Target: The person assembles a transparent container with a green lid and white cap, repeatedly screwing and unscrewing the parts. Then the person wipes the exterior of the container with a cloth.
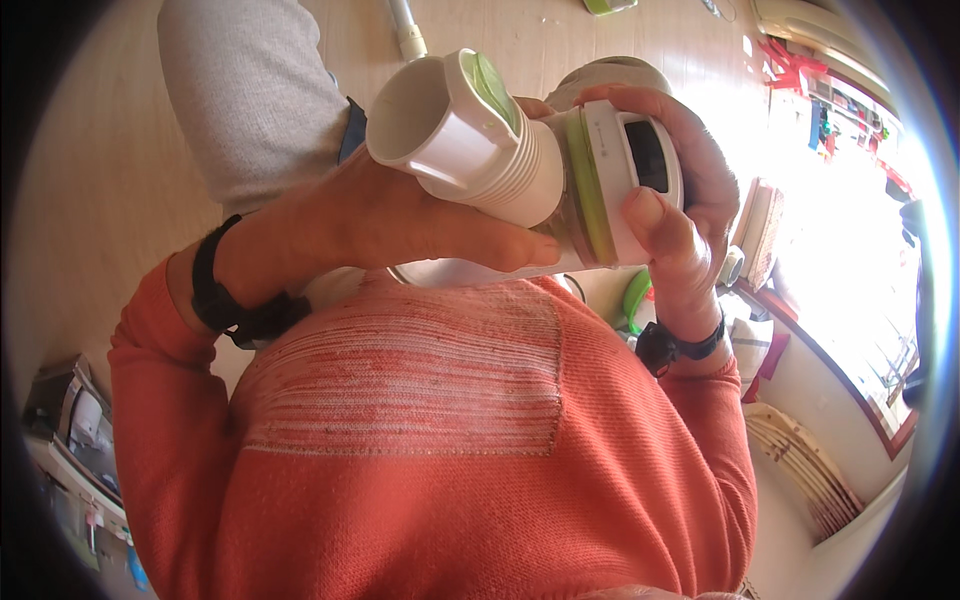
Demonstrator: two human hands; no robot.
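I hold what looks like a white and green handheld vacuum cleaner (pixel 580 185) sideways in front of my chest. Its wide round nozzle (pixel 408 112), with a green oval button, faces up and left. Along the lower side of the body lies my left hand (pixel 440 222), its thumb stretched toward the green ring; most of its fingers are hidden behind the body. My right hand (pixel 690 165) wraps around the end with the dark display, thumb on the near face and fingers over the far side. Both hands are closed on the vacuum cleaner.
A white tube (pixel 406 28) reaches in at the top, just past the nozzle. My leg in grey trousers (pixel 245 95) is over the pale wooden floor (pixel 110 200). Folded wooden slats (pixel 805 465) stand at the right, below a bright window. A cluttered shelf (pixel 75 440) is far left.
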